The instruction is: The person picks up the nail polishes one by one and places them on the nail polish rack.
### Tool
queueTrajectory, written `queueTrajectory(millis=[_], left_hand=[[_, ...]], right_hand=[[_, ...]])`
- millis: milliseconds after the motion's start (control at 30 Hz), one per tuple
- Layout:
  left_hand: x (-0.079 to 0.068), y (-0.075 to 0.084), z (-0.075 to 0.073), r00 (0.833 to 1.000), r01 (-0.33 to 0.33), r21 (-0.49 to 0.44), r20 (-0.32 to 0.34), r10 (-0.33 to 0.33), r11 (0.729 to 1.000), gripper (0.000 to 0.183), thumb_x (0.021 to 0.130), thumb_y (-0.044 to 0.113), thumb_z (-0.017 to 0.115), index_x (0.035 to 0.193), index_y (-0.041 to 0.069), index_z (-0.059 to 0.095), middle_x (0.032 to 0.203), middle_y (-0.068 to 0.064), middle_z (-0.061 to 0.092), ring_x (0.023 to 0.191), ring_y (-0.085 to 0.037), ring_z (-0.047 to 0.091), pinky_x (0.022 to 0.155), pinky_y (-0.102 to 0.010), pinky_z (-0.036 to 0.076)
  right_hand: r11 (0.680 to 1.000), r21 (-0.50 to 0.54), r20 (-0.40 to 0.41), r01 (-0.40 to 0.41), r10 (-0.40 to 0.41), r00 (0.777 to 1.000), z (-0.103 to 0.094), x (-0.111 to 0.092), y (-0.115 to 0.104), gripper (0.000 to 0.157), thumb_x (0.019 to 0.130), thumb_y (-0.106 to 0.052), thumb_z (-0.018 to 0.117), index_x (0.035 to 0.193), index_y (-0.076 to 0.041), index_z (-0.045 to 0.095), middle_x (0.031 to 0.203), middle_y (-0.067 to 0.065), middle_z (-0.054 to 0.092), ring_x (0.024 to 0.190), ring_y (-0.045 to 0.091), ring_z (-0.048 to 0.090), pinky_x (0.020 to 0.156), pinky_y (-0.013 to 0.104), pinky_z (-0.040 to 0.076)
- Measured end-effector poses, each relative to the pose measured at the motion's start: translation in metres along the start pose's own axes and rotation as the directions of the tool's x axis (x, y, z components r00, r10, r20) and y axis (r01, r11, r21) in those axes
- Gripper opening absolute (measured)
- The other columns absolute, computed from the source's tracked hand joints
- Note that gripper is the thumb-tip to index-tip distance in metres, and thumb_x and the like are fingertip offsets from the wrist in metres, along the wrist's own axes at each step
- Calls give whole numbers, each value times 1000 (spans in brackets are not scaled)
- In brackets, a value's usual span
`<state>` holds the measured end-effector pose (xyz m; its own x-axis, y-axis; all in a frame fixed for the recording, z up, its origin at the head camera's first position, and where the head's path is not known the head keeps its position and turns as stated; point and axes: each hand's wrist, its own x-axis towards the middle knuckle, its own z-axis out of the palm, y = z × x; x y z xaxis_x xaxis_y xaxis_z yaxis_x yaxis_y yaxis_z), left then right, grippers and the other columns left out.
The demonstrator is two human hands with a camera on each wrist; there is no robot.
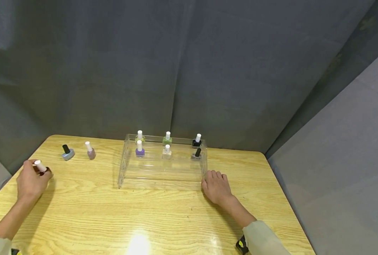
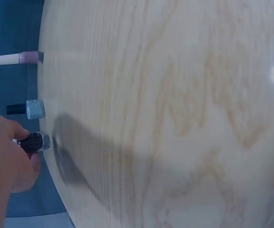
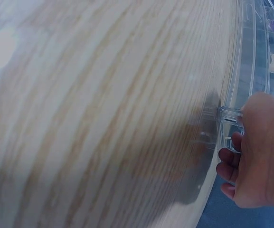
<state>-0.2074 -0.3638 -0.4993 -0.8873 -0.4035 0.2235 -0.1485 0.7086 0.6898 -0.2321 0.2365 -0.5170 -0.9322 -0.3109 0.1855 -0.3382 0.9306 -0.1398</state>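
Observation:
At the far left of the table, my left hand (image 1: 29, 183) pinches a dark nail polish bottle (image 2: 33, 142) with a white cap between thumb and fingers. In the left wrist view its base is close to the tabletop. My right hand (image 1: 217, 186) grips the right front corner of a clear stepped display rack (image 1: 122, 170), fingers curled at its side wall (image 3: 227, 128). Several nail polish bottles stand in two rows on the rack's upper steps, among them a purple bottle (image 1: 139, 151) and a black bottle (image 1: 196, 142). The lower steps hold none.
Beyond the left hand stand a light blue bottle (image 1: 68, 154) with a black cap and a mauve bottle (image 1: 91, 153) with a white cap. A grey curtain (image 1: 176, 71) hangs behind the wooden table (image 1: 163, 219), and a pale panel (image 1: 342, 159) flanks its right side.

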Motion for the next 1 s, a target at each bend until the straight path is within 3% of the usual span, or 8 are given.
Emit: queueTrajectory(millis=[167, 267, 333, 400, 500, 733, 867, 1000], left_hand=[[0, 12, 2, 999, -28, -77, 36, 31, 997, 61, 93, 18, 64, 138, -10, 33, 119, -33, 55, 80, 7, 48, 60, -11, 37], [0, 26, 6, 993, -101, -113, 51, 108, 988, 59, 93, 16, 66, 136, -9, 36, 118, -34, 57, 81, 14, 41, 63, -8, 37], [-2, 38, 8, 985, -154, -126, 56, 162, 980, 56, 92, 13, 68, 135, -9, 39, 117, -34, 58, 85, 5, 54, 65, -7, 37], [-4, 51, 10, 973, -207, -150, 74, 219, 967, 53, 92, 9, 68, 134, -9, 41, 117, -35, 58, 93, -16, 64, 66, -6, 37], [-8, 71, 13, 948, -272, -201, 109, 298, 941, 49, 93, 4, 67, 133, -9, 42, 116, -34, 56, 104, -46, 59, 68, -4, 38], [-15, 114, 22, 897, -310, -354, 200, 395, 882, 48, 94, -1, 63, 135, -9, 40, 119, -28, 53, 105, -27, 58, 79, -6, 42], [-19, 135, 29, 859, -327, -413, 246, 449, 850, 47, 94, -3, 63, 135, -10, 41, 116, -28, 54, 108, -40, 57, 79, -9, 44], [-25, 154, 36, 823, -331, -443, 297, 484, 833, 45, 93, -5, 64, 132, -7, 44, 114, -24, 57, 108, -42, 57, 79, -18, 50]], right_hand=[[1000, -3, 28, -7, 7, 1000, -2, 0, 0, 25, 105, -26, 43, 84, -12, 37, 78, 0, 30, 74, 25, 33, 79, 47, 32], [1000, -10, 17, 4, -4, 1000, -3, -1, -1, 25, 104, -25, 43, 83, -13, 36, 78, 0, 29, 74, 24, 32, 79, 48, 32], [1000, -12, 11, 10, -10, 1000, -3, -1, -1, 25, 104, -25, 43, 83, -13, 36, 78, 0, 28, 73, 23, 32, 78, 47, 32], [1000, -8, 11, 10, -10, 1000, -3, -1, -1, 26, 105, -24, 43, 83, -13, 36, 78, 0, 28, 73, 24, 32, 78, 47, 32], [1000, -5, 13, 5, -5, 1000, -2, 0, -1, 26, 105, -24, 44, 83, -13, 36, 78, -1, 28, 74, 24, 33, 78, 47, 32], [1000, -11, 22, -4, 4, 1000, -1, 0, -1, 26, 105, -24, 45, 83, -12, 38, 78, 0, 30, 74, 24, 34, 78, 46, 32], [1000, -13, 29, -6, 6, 1000, -1, 1, -1, 25, 105, -24, 44, 84, -12, 38, 79, 1, 31, 75, 24, 34, 79, 47, 32], [1000, -11, 26, -4, 4, 1000, -2, 1, -1, 25, 105, -23, 44, 83, -12, 37, 78, 1, 30, 74, 24, 34, 79, 47, 32]])
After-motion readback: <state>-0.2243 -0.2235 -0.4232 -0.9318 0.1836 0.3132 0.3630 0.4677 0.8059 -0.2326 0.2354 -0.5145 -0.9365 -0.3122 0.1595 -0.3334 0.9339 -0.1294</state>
